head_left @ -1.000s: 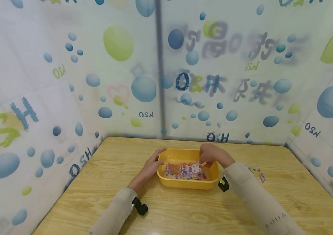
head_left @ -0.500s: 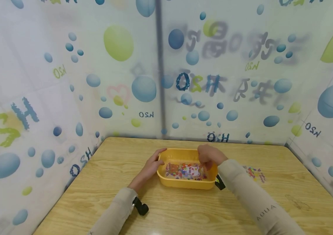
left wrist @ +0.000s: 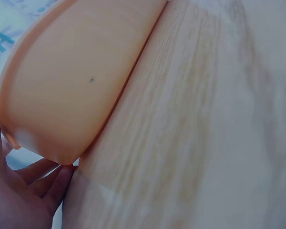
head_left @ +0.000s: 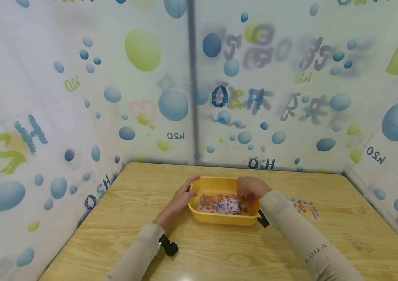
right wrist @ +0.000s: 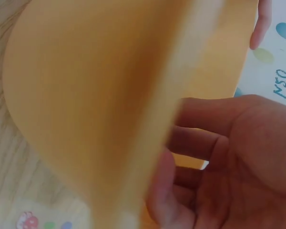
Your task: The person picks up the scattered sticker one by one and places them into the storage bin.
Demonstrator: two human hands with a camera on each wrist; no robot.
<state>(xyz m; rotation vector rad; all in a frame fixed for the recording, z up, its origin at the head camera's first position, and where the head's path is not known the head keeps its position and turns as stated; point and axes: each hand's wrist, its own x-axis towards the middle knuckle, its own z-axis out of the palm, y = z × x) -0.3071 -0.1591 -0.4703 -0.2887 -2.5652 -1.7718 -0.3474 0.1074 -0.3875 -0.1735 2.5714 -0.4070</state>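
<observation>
A yellow plastic tub stands on the table, with colourful cartoon-printed pieces on its bottom, among them a bear and a white cat-like figure. My left hand holds the tub's left end, thumb over the rim; in the left wrist view its fingers lie against the outer wall. My right hand reaches down inside the tub's right end. In the right wrist view the wall hides its fingertips, so whether they pinch anything does not show.
Right of the tub, partly behind the right sleeve, a colourful printed piece lies on the wooden table. Curtains with bubble prints surround the table at the back and both sides.
My right hand has lowered deeper into the tub, and its forearm has shifted left, uncovering more of the printed piece on the table. My left hand keeps its hold on the tub.
</observation>
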